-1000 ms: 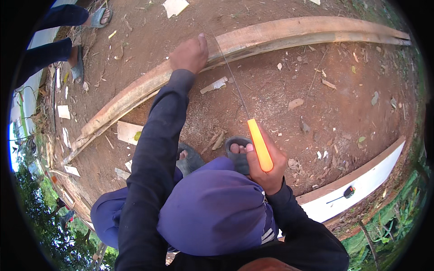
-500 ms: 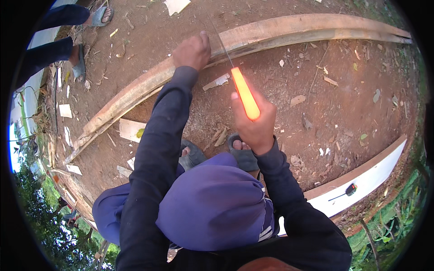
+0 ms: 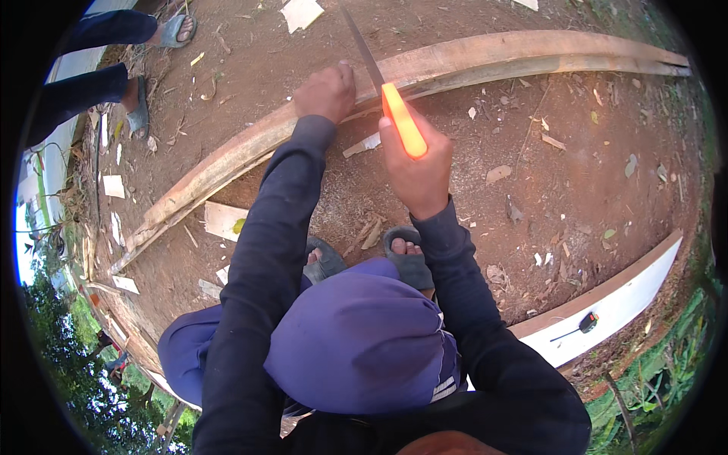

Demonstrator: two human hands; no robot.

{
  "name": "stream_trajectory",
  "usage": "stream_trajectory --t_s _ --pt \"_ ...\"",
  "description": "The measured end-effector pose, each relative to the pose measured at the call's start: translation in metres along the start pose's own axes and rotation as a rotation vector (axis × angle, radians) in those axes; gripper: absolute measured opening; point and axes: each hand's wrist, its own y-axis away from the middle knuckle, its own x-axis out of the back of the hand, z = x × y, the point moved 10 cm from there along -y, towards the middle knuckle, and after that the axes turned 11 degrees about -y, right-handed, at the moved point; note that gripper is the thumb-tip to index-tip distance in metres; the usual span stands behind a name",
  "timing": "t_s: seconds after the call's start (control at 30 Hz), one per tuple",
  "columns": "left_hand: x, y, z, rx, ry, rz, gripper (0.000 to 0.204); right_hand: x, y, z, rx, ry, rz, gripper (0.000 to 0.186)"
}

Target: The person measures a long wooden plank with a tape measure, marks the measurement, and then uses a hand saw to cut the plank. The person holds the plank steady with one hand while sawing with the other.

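Hand saw (image 3: 390,97) with orange-yellow tapered handle (image 3: 406,127) and thin dark metal blade (image 3: 362,49) crosses the long light-brown wooden beam (image 3: 485,57), just to the right of your left hand (image 3: 326,92). Your right hand (image 3: 422,163) is wrapped firmly around the handle. Your left hand rests on the beam; how tightly its fingers clasp the wood, it is not possible to tell. One second ago, the handle was far back, near your sandalled right foot (image 3: 408,262); now it has arrived at the beam's near edge. For the sawing, this probably means that the forward stroke is almost complete, while the depth of the cut cannot be seen
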Motion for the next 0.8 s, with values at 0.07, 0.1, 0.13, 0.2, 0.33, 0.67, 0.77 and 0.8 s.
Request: stream_trajectory --t_s 0.07,0.1,0.13,0.2,0.33,0.67,0.77,0.8 --pt "0.009 0.001 -0.014 0.051 -0.003 -0.019 0.056 0.015 0.076 0.009 0.132 0.012 0.088 0.043" --pt "0.010 0.001 -0.018 0.071 -0.023 -0.042 0.054 0.026 0.111 0.007 0.127 -0.021 0.072 0.044" --pt "0.007 0.001 -0.017 0.082 -0.041 -0.070 0.053 0.038 0.131 0.006 0.117 -0.052 0.065 0.045" --pt "0.007 0.005 -0.011 -0.006 -0.092 0.090 0.047 0.032 0.109 0.002 0.109 -0.021 0.079 0.045" --pt "-0.015 -0.008 -0.005 -0.023 -0.049 0.071 0.049 -0.009 -0.011 -0.017 0.153 0.003 0.078 0.039" --pt "0.011 -0.001 0.001 -0.048 -0.094 0.182 0.042 0.006 0.024 0.005 0.085 0.029 0.066 0.042" --pt "0.000 0.003 -0.001 -0.130 -0.150 0.228 0.039 -0.001 0.020 -0.001 0.119 0.003 0.088 0.043" --pt "0.001 0.004 0.002 -0.127 -0.154 0.206 0.039 0.008 0.040 0.007 0.120 0.036 0.105 0.043"
